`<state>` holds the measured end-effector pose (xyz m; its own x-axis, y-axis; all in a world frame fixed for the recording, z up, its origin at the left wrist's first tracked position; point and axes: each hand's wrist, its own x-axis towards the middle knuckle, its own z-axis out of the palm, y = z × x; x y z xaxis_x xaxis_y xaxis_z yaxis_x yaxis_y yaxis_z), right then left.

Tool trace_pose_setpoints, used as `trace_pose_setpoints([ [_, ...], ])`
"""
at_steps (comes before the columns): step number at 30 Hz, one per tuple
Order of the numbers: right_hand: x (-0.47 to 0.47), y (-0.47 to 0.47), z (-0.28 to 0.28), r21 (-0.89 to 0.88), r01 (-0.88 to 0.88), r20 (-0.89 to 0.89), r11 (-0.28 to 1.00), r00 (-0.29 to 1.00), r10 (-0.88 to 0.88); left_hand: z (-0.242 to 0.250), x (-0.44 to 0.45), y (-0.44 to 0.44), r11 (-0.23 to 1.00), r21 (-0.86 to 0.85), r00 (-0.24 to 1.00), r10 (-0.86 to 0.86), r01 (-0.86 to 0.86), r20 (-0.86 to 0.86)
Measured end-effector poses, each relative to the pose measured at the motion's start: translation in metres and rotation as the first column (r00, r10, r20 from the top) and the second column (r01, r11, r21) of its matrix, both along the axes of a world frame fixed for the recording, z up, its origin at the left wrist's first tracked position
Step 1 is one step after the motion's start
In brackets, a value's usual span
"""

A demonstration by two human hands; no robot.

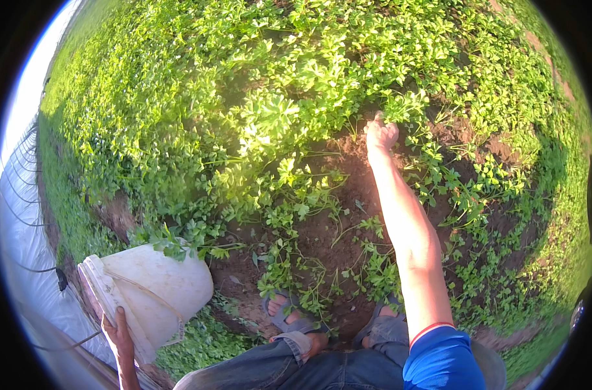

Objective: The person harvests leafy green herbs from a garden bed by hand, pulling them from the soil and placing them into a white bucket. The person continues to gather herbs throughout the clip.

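Note:
A dense bed of leafy green plants [286, 112], like celery or parsley, grows before me. My right arm reaches forward, and my right hand [382, 135] has its fingers curled low among the stems beside bare brown soil [354, 187]; whether a stem is between the fingers cannot be told. At the lower left, my left hand [118, 329] grips the rim of a white plastic bucket [166, 278], which lies tilted on its side with its mouth towards the left. The bucket's inside is mostly hidden. Some leaves hang over its upper side.
My sandalled feet [291, 314] stand on the soil among loose sprigs [335, 287]. White plastic sheeting [18, 195] with thin curved hoops runs along the left edge. A narrow strip of bare ground [544, 53] crosses the greenery at the upper right.

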<state>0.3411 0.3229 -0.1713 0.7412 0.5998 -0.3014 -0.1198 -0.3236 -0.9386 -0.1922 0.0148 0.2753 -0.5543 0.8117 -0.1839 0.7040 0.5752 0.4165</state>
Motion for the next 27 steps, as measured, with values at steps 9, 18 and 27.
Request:
trace_pose_setpoints([
  [9,-0.007,-0.015,0.055,-0.098,-0.042,-0.282,0.994,0.959,0.012,0.001,-0.006,-0.005,1.0,0.001,1.0,-0.001,0.001,-0.028],
  [18,0.02,0.026,0.0,-0.254,-0.227,0.274,0.94,0.915,0.295,-0.003,-0.001,0.003,1.0,-0.003,0.999,0.027,-0.027,-0.019],
  [27,-0.01,0.054,0.037,-0.526,-0.163,0.448,0.835,0.781,0.435,0.005,-0.001,-0.007,0.997,-0.052,0.991,0.046,-0.053,-0.128],
])
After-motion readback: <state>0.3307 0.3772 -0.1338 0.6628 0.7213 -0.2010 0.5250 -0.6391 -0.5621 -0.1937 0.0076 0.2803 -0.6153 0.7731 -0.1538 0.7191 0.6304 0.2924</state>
